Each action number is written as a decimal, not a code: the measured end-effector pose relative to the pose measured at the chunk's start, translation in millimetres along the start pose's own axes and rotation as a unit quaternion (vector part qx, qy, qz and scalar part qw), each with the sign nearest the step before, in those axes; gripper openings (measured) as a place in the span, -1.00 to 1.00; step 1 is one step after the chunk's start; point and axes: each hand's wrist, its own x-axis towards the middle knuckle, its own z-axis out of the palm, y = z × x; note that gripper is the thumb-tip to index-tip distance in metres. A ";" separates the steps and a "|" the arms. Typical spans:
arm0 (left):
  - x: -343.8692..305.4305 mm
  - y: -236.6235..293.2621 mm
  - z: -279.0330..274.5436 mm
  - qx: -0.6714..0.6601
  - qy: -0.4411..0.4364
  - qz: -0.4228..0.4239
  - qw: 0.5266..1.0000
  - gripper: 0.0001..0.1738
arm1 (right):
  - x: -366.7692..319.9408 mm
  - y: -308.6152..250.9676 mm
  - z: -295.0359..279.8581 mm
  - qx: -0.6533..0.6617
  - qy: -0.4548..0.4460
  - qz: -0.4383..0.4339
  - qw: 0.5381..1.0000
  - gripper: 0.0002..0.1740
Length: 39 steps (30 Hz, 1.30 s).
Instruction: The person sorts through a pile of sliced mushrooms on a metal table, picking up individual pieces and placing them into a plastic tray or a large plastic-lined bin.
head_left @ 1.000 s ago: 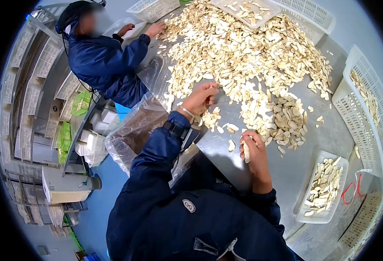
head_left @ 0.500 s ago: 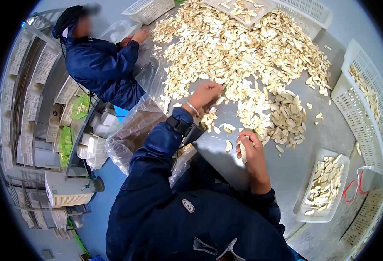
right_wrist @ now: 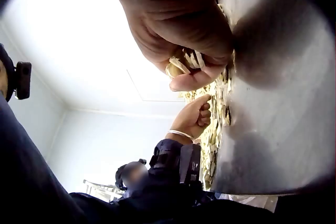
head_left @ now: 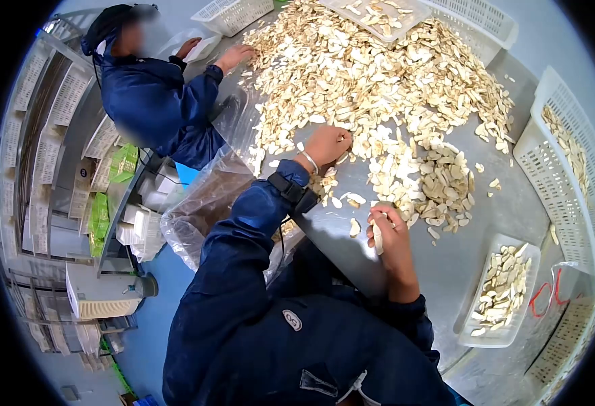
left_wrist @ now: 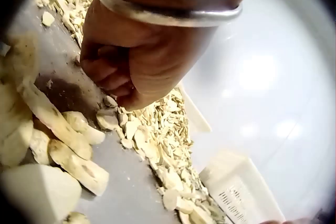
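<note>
Across the middle of the head view, the left hand point(head_left: 328, 145) is resting, fingers curled, on the near edge of the heap of pale slices point(head_left: 378, 81), while the right hand point(head_left: 388, 233) just below is gripping a few picked slices point(head_left: 377, 238). Upper left of the left wrist view, that left hand point(left_wrist: 142, 61) is curling tightly over the heap's edge; whether it is holding anything I cannot tell. At the top of the right wrist view, the right hand point(right_wrist: 178, 24) is pinching the picked slices point(right_wrist: 184, 64) between thumb and curled fingers.
</note>
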 end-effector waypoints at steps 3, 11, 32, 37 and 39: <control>-7.1 -6.0 -2.0 -0.141 -0.015 -0.045 0.989 -0.75 | 0.7 2.7 -0.1 0.010 0.000 -0.003 1.000 -0.80; -25.8 -4.3 -11.9 -0.048 0.032 -0.008 0.998 -0.74 | 0.4 1.0 0.0 -0.009 -0.004 -0.008 1.000 -0.82; -31.0 -8.1 -40.5 -0.416 -0.172 -0.230 0.863 -0.71 | 1.6 6.3 -2.8 0.008 -0.002 -0.015 1.000 -0.77; -39.3 -19.1 -54.5 -0.421 -0.152 -0.254 0.857 -0.80 | -1.6 0.7 2.0 -0.002 -0.001 -0.015 1.000 -0.83; -40.4 -23.5 -50.7 -0.286 -0.168 -0.201 0.922 -0.78 | -1.4 0.4 2.9 -0.003 -0.001 -0.015 1.000 -0.83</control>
